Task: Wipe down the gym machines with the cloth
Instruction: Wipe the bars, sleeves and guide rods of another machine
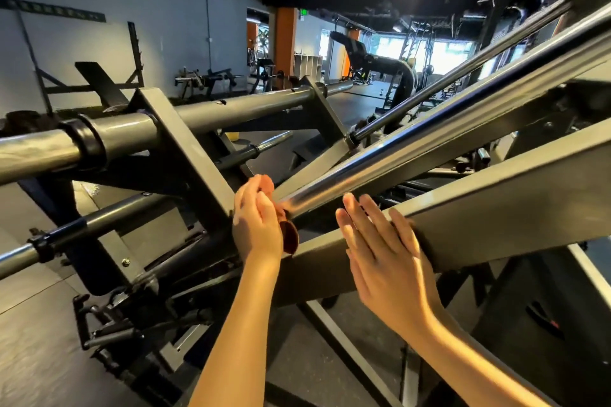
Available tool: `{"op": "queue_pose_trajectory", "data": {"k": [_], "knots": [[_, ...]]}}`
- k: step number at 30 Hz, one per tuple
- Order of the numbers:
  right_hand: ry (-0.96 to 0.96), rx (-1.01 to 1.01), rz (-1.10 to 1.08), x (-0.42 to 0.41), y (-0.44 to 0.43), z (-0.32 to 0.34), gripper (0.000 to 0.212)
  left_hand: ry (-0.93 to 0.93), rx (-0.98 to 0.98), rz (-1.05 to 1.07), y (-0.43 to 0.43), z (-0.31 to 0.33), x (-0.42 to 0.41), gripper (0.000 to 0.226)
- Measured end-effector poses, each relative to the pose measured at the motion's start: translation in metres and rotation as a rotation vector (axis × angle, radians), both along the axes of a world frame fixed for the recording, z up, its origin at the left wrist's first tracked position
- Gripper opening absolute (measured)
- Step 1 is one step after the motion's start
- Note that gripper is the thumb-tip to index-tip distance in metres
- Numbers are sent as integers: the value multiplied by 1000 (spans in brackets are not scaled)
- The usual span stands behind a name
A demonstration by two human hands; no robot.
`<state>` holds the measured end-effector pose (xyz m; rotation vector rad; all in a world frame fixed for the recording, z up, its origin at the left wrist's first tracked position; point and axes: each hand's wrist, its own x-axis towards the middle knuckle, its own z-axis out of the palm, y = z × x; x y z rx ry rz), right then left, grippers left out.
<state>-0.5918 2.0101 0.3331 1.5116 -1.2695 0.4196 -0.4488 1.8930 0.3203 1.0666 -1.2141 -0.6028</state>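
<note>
A grey leg-press machine fills the view, with a slanted grey frame beam (496,205) and a shiny chrome guide rail (396,162) above it. My left hand (256,225) is curled at the rail's lower end and holds a small reddish-brown cloth (289,236) that peeks out below the fingers. My right hand (380,251) lies flat with straight fingers against the side of the frame beam. Most of the cloth is hidden by my left hand.
A thick grey crossbar with a chrome weight sleeve (36,155) runs across the left. A thinner bar (53,238) sticks out below it. Dark rubber floor (39,324) lies beneath. More gym machines (380,66) and an orange pillar (284,40) stand farther back.
</note>
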Motion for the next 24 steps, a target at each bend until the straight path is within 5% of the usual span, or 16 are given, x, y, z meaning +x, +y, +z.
{"op": "queue_pose_trajectory", "data": {"k": [4,11,17,21,24], "knots": [[15,27,-36,1,-10,27,51,-144,8,50,-3,-6,13,36],[12,-17,-74,9,-21,31,45,-66,-61,11,26,-4,-19,45],[-27,-50,-76,14,-33,30,48,-352,-140,-76,2,-21,16,46],[29,-89,-100,12,-36,31,42,-141,43,-25,-1,-23,15,41],[81,-55,-216,10,-37,27,44,-42,-34,-77,15,-5,-14,46]]}}
